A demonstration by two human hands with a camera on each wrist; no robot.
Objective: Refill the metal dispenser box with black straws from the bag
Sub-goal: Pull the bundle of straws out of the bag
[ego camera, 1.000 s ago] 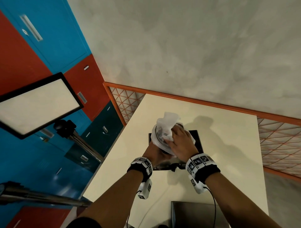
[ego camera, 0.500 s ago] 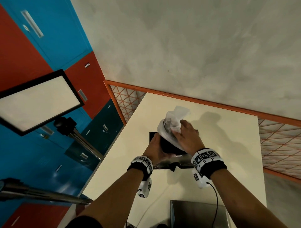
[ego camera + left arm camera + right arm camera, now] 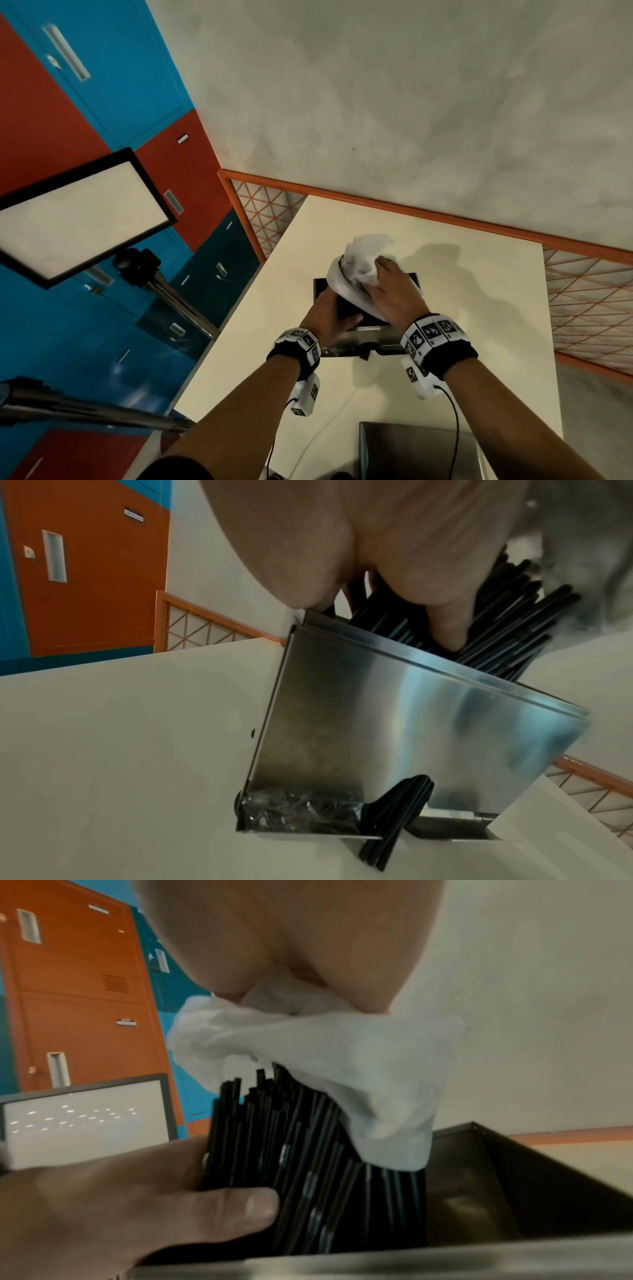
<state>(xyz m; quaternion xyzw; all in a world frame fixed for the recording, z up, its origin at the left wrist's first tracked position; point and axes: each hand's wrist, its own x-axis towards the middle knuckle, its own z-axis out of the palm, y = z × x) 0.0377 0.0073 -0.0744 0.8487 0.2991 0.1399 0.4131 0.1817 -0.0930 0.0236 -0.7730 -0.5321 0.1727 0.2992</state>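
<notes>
Black straws (image 3: pixel 301 1164) stand as one bundle, long axis near upright, lower ends inside the metal dispenser box (image 3: pixel 411 723), upper ends under the white bag (image 3: pixel 342 1069). Left hand (image 3: pixel 330 317) grips the bundle low, at the box's left side. Right hand (image 3: pixel 394 294) pinches the bag higher, on the right (nearer hand for stripping it upward). Box sits mid-table (image 3: pixel 479 308).

no text reads; small locker label (image 3: pixel 182 138) perhaps printed, too blurred.
</notes>
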